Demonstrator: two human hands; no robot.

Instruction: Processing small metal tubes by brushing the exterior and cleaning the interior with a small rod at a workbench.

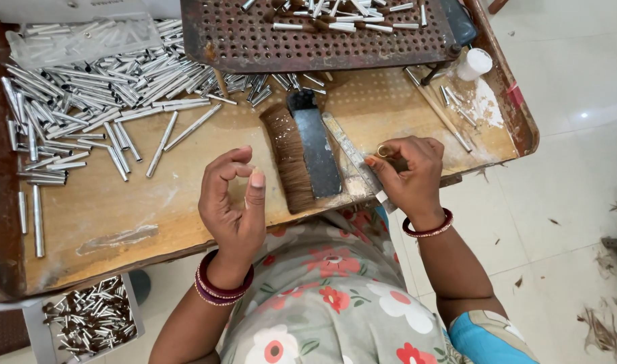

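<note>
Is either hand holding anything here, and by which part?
The right hand pinches a small brass-coloured ring-ended piece at its top between thumb and fingertips; what it is cannot be told. The left hand is curled, holding nothing visible.

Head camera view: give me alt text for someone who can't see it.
Seen from above, a person's right hand pinches a small brass ring over a wooden tray, while the left hand hovers empty with curled fingers. A flat brush lies between the hands, and silver metal tubes are heaped at the tray's upper left.
</note>
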